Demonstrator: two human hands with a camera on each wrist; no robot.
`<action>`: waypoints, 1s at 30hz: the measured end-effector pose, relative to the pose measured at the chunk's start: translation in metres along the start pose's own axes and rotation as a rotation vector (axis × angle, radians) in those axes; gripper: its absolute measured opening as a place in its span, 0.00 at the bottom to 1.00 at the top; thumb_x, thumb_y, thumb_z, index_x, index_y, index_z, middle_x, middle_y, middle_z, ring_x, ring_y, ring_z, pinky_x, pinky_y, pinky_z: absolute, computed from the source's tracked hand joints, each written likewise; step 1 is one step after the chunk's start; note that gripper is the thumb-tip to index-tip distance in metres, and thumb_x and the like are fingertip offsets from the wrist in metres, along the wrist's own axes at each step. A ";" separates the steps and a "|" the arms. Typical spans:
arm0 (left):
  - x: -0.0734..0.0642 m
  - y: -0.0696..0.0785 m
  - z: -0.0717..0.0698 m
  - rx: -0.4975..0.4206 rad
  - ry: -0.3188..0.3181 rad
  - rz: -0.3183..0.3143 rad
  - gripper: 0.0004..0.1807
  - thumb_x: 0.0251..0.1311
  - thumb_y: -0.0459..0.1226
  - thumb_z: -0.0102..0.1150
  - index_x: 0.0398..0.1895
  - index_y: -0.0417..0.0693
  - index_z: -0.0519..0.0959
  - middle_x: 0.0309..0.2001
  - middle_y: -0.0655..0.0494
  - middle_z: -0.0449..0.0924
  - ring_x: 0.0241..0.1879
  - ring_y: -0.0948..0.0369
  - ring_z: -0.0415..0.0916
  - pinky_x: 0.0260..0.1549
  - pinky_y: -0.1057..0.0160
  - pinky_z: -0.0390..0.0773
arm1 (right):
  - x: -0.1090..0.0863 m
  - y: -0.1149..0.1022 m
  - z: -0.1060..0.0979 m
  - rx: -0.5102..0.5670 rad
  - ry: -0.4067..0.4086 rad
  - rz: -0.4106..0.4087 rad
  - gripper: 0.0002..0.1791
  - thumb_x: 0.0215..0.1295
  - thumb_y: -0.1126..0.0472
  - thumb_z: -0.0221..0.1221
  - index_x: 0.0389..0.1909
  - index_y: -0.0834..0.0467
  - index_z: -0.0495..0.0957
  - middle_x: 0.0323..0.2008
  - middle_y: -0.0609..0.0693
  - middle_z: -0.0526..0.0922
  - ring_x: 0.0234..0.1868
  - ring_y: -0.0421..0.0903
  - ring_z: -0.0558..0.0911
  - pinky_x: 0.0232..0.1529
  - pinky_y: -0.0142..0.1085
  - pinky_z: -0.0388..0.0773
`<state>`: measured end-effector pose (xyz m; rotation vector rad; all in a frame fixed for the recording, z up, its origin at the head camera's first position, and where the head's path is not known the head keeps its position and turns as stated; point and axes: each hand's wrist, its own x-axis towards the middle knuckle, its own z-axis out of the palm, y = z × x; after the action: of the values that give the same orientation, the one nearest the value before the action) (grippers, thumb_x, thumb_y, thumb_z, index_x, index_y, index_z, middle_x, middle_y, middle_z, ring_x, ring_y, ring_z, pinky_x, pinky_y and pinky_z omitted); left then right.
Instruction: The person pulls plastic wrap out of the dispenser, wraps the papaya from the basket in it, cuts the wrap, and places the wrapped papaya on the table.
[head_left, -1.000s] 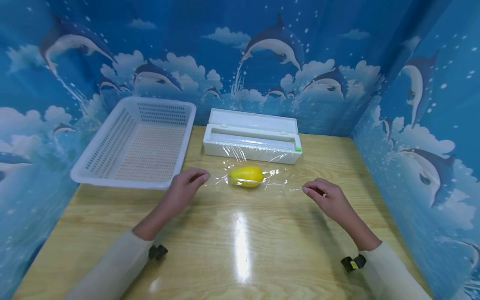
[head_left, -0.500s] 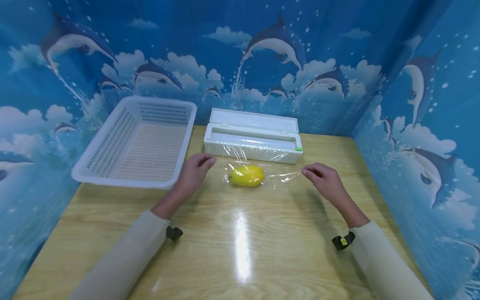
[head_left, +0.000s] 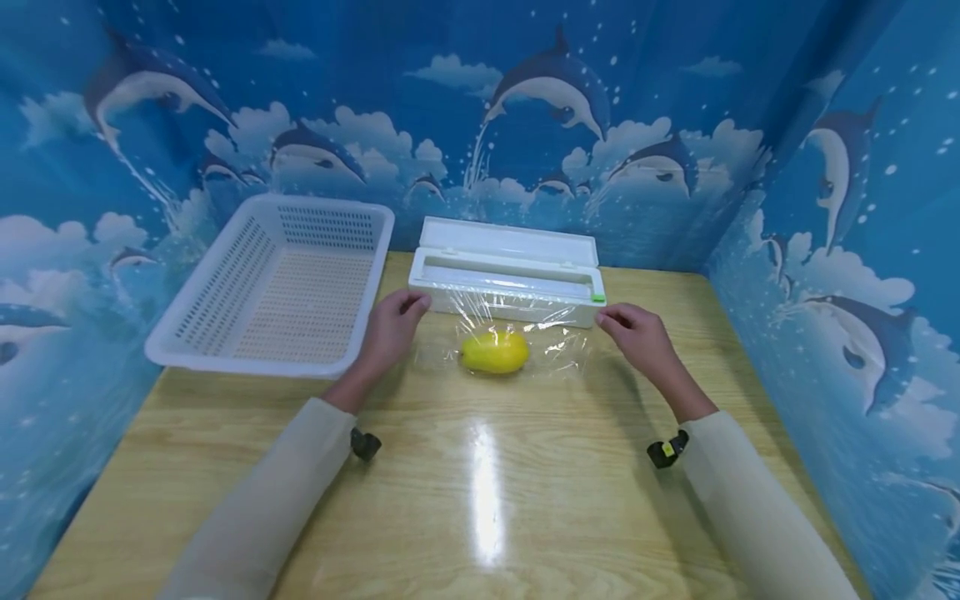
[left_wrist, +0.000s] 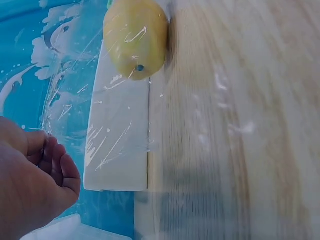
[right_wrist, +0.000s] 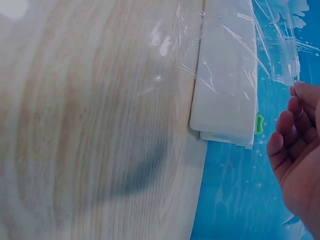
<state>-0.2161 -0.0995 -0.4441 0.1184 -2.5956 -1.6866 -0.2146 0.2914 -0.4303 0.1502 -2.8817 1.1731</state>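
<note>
A yellow mango-like fruit (head_left: 495, 352) lies on the table in front of a white cling film box (head_left: 506, 283), whose lid stands open. Clear cling film (head_left: 555, 346) stretches over the fruit and up to the box. At the film's left edge, my left hand (head_left: 392, 327) pinches it between thumb and forefinger; the left wrist view shows this grip (left_wrist: 45, 170) too. My right hand (head_left: 637, 335) pinches the film's right edge near the box's green slider (head_left: 597, 297). In the right wrist view the film (right_wrist: 280, 45) runs taut from those fingertips.
A white plastic basket (head_left: 300, 300) with slotted walls stands at the left, close beside my left forearm. Behind the table (head_left: 420, 483) hangs a blue dolphin-print curtain (head_left: 420, 100), which also runs down the right side.
Both hands have moved away from me toward the box, and the right has also come inward. The film edge has lifted from across the fruit back toward the box. The fruit stays put.
</note>
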 end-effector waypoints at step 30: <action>0.023 -0.031 0.012 -0.060 0.008 -0.262 0.14 0.61 0.38 0.60 0.48 0.44 0.83 0.47 0.47 0.82 0.44 0.54 0.76 0.44 0.58 0.81 | 0.019 0.027 0.034 -0.077 -0.090 0.104 0.18 0.75 0.53 0.55 0.48 0.64 0.82 0.46 0.62 0.84 0.46 0.54 0.79 0.48 0.44 0.75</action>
<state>-0.2383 -0.1032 -0.4776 0.4810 -2.6163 -1.8353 -0.2354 0.2854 -0.4726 0.0533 -3.0426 1.0949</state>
